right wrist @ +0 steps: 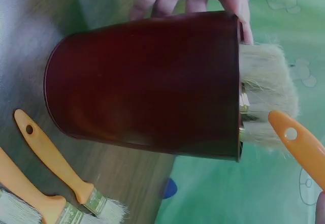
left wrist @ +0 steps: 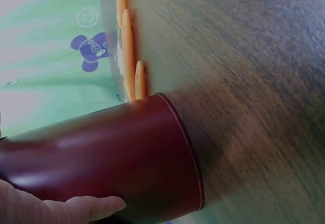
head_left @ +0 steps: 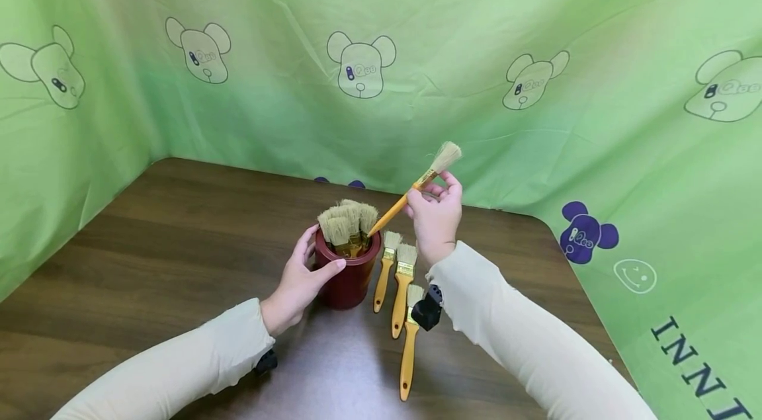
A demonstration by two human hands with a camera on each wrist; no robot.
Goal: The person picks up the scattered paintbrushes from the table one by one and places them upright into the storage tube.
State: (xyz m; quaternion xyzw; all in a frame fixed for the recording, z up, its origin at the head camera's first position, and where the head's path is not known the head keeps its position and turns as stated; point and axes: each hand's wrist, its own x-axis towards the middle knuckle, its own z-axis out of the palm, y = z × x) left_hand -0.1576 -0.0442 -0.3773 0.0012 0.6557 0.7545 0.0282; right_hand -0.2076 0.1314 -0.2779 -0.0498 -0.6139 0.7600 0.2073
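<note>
A dark red round container (head_left: 347,284) stands on the table with several bristle paintbrushes (head_left: 347,220) in it, bristles up. My left hand (head_left: 300,284) holds the container from its left side, thumb near the rim. In my right hand (head_left: 437,211) a paintbrush (head_left: 393,213) with an orange handle is pinched, bristles up and tilted right. Its handle end points down at the container's mouth; in the right wrist view the handle (right wrist: 299,140) shows beside the bristles, just beyond the rim. Whether it touches them I cannot tell.
Three more paintbrushes lie on the table right of the container: a small one (head_left: 383,274), a wider one (head_left: 402,291) and a nearer one (head_left: 407,360) partly behind the right wrist's black camera (head_left: 427,309). A green printed cloth (head_left: 428,116) hangs around the table's far edges.
</note>
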